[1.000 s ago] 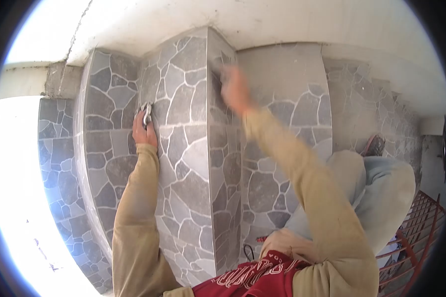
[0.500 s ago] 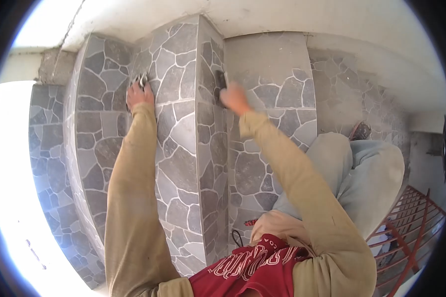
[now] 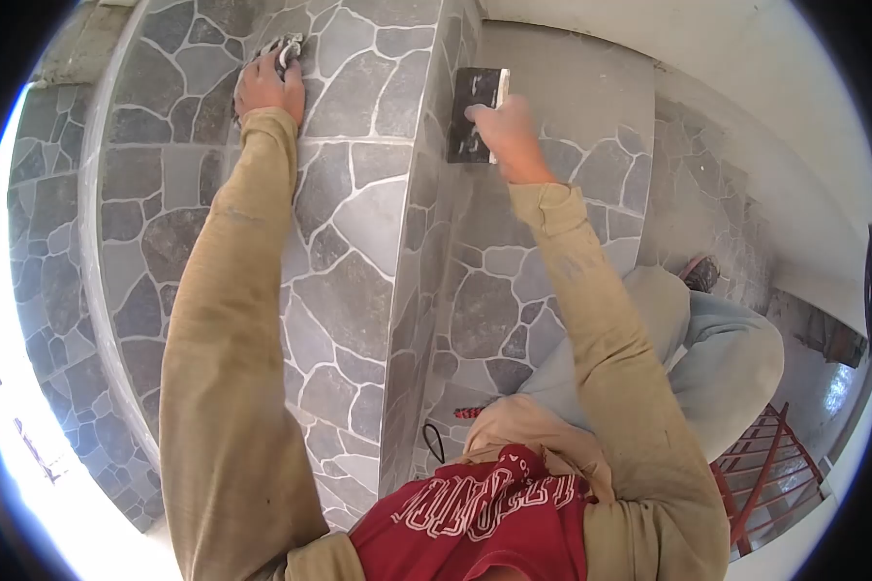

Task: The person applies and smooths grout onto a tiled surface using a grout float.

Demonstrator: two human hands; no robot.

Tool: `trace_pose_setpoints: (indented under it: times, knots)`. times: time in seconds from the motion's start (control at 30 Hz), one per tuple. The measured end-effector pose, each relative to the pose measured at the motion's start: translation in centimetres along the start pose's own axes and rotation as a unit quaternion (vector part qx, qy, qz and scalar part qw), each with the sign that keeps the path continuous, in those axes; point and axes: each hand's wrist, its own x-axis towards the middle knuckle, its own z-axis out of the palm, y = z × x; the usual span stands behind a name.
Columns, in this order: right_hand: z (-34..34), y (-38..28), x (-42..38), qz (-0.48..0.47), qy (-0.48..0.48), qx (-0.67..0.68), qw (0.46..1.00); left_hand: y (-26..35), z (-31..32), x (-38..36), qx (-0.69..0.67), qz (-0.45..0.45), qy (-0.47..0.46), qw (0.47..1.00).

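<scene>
My right hand grips a flat black grout float with a pale strip along one side. White smears mark the float's dark face. It is held close to the narrow stone-patterned riser. On the wider stone-patterned step, my left hand is closed around a crumpled grey-white rag, partly hidden by the fingers. White lines run between the grey stone shapes.
To the right, a lower step has a plain grey smeared stretch beside its pattern. My bent knees and a shoe are at the right. A red metal grille stands at the lower right. Pale walls border the steps.
The view has shifted, so the hands and steps sit higher in the picture. My right hand has drawn the float away from the riser and turned its flat face into view. The left hand keeps its hold.
</scene>
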Motion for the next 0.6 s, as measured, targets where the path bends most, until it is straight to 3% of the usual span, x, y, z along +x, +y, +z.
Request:
trace_pose_setpoints:
  times: [0.03,0.07,0.17,0.27,0.37,0.47,0.57,0.6]
  knots:
    - [-0.7,-0.9,-0.2,-0.009,-0.019,0.020,1.000,0.4,0.1,0.2,-0.004,0.001,-0.002,1.000]
    - [0.4,0.8,0.5,-0.011,0.008,-0.057,0.998,0.6,-0.1,0.0,-0.003,-0.011,-0.013,1.000]
    - [0.7,2.4,1.4,-0.062,0.025,-0.018,0.998,0.1,0.5,1.0,-0.004,-0.012,0.026,1.000]
    - [-1.2,-1.6,-1.6,-0.005,-0.020,0.020,1.000,0.1,0.2,0.4,-0.001,-0.011,-0.004,1.000]
    - [0.0,2.7,0.9,0.073,-0.042,0.081,0.993,0.4,0.0,0.3,-0.001,-0.022,-0.004,1.000]
    - [-0.5,-0.6,-1.3,-0.008,-0.006,-0.006,1.000,0.5,0.0,0.7,-0.003,-0.010,0.006,1.000]
    - [0.8,2.4,-0.6,-0.019,0.021,-0.054,0.998,1.4,-0.8,0.0,-0.008,-0.022,-0.014,1.000]
    - [1.5,4.9,1.1,0.034,-0.018,0.029,0.999,1.1,-0.6,0.0,-0.009,-0.015,-0.005,1.000]
